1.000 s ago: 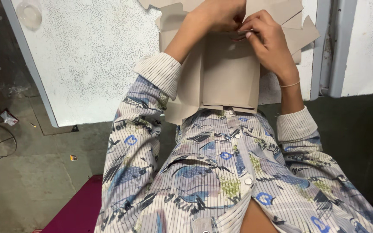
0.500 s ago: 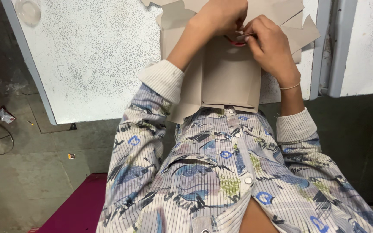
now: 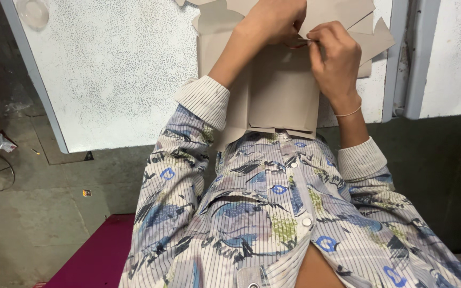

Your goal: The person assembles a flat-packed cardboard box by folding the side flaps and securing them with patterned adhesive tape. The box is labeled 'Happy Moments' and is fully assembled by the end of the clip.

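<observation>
Both hands meet at the top of a flat grey-brown cardboard blank [image 3: 281,90] lying on the speckled white tabletop [image 3: 118,80]: the left hand [image 3: 276,21] rests curled on the cardboard's upper part, and just beside it the right hand [image 3: 334,58] pinches, fingers closed, a small piece at the fold; loose cardboard flaps [image 3: 369,34] spread further right

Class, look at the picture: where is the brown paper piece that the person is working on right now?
In the head view, the brown paper piece lies top centre on the white speckled table, under the left hand and right hand, its lower edge overhanging toward the patterned shirt.
</observation>
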